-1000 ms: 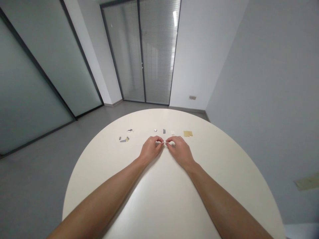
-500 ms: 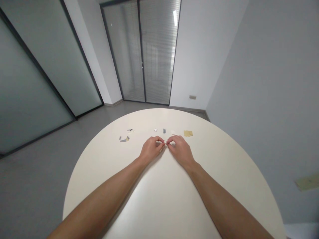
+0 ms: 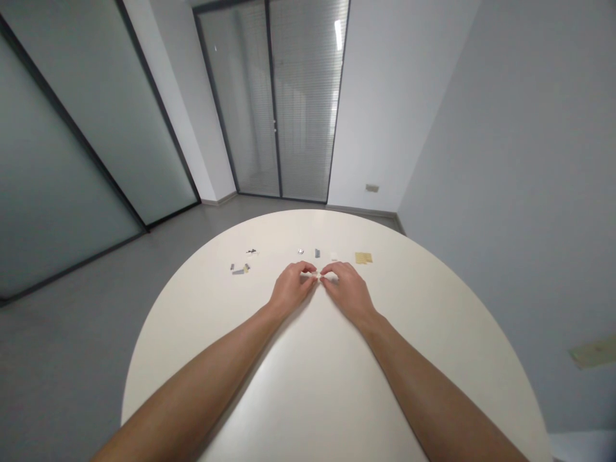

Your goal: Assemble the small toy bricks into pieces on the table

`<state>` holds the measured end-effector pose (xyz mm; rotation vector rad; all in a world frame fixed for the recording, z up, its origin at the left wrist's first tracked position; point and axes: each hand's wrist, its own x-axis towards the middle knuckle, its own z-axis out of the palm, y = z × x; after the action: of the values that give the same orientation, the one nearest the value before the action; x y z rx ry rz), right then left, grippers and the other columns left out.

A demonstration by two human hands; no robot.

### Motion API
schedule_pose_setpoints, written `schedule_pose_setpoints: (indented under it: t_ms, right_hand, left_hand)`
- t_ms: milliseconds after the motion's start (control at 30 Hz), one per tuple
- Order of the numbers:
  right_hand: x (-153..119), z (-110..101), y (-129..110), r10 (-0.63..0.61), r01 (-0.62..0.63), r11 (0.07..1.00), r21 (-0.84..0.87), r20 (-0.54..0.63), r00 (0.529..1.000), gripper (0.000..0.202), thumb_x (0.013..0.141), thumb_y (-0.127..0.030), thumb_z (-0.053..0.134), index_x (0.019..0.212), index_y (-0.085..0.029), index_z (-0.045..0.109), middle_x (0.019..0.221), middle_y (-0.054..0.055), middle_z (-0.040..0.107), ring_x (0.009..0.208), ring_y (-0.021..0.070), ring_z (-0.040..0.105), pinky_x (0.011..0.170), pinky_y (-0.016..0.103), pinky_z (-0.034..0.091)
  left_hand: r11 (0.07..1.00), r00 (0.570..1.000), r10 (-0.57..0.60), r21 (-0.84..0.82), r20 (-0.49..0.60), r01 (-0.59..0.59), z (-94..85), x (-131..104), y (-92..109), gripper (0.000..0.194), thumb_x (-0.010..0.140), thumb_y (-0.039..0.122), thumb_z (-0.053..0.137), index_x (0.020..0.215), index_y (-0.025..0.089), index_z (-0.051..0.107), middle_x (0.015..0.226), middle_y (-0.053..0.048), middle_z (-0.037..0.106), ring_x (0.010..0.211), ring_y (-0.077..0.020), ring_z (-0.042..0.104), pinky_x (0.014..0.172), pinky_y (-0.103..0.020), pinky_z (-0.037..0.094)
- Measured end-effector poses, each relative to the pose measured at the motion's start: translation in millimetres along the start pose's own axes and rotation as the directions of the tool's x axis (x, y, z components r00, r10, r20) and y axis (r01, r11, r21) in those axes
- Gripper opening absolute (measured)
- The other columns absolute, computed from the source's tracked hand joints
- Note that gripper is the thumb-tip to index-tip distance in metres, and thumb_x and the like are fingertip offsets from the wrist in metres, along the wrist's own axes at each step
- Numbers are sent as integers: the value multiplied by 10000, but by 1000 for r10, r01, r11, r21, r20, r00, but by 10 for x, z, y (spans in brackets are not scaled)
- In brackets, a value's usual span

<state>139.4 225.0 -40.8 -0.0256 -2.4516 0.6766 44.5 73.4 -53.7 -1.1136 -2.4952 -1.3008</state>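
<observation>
My left hand [image 3: 292, 284] and my right hand [image 3: 347, 287] meet near the middle of the white table [image 3: 308, 391], fingertips almost touching. Both are closed in a pinch around a tiny pale piece [image 3: 318, 274], too small to name and mostly covered by the fingers. Just beyond the hands lie a small grey-blue piece [image 3: 317, 253], a little cluster of shiny metal bits [image 3: 300, 251] and a small white piece [image 3: 333, 256]. Yellow flat sheets [image 3: 363, 258] rest past my right hand.
On the left of the table are small dark bits [image 3: 251, 251] and several grey and yellowish pieces [image 3: 239, 270]. The rounded table edge curves round on the far side. A glass door with blinds [image 3: 308, 102] and a grey wall [image 3: 520, 160] stand behind.
The fingertips have parted slightly, and a pale piece now shows between them. Arms and the things on the table stay where they were.
</observation>
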Motion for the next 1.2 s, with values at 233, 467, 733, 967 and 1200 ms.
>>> schedule_pose_setpoints:
  t_ms: [233, 467, 733, 967, 1200]
  right_hand:
    - [-6, 40, 42, 2, -2, 1000, -7, -11, 1000, 225, 895, -235, 610, 1110, -252, 674, 1140, 39, 714, 1121, 242, 589, 978, 415, 473]
    - [-5, 29, 44, 29, -29, 1000, 9, 9, 1000, 178, 903, -256, 615, 1056, -268, 704, 1072, 32, 732, 1083, 224, 611, 946, 398, 484]
    - [-9, 27, 51, 50, -50, 998, 22, 0, 999, 158, 899, -252, 628, 1043, -279, 686, 1001, 17, 724, 1038, 213, 622, 907, 376, 484]
    - [-7, 24, 39, 37, -37, 999, 19, -5, 999, 117, 905, -253, 620, 1005, -267, 679, 1029, 26, 720, 1032, 216, 618, 904, 373, 481]
    - [-1, 14, 21, 20, -20, 1000, 10, 3, 1000, 99, 922, -260, 602, 983, -253, 680, 1013, 31, 720, 1024, 218, 609, 909, 367, 473]
  left_hand:
    - [1000, 1000, 14, -7, 2, -14, -11, -3, 15, 188, 852, 166, 649, 1029, 219, 687, 1040, -38, 727, 1015, -204, 640, 950, -365, 495]
    - [1000, 1000, 15, -10, 3, -15, -2, 2, -6, 194, 849, 171, 644, 1031, 220, 688, 1040, -34, 724, 1018, -206, 642, 938, -356, 500]
    - [1000, 1000, 19, -3, 8, -19, -20, -3, 19, 147, 890, 209, 615, 1014, 222, 693, 1020, -27, 725, 987, -201, 640, 900, -339, 489]
    - [1000, 1000, 8, 4, 12, -8, -26, 0, 28, 138, 920, 241, 586, 1001, 226, 697, 1004, -29, 731, 970, -198, 644, 877, -327, 493]
    - [1000, 1000, 0, 20, 13, 0, -32, -9, 43, 140, 914, 221, 578, 977, 232, 702, 994, -20, 734, 977, -199, 642, 876, -325, 487]
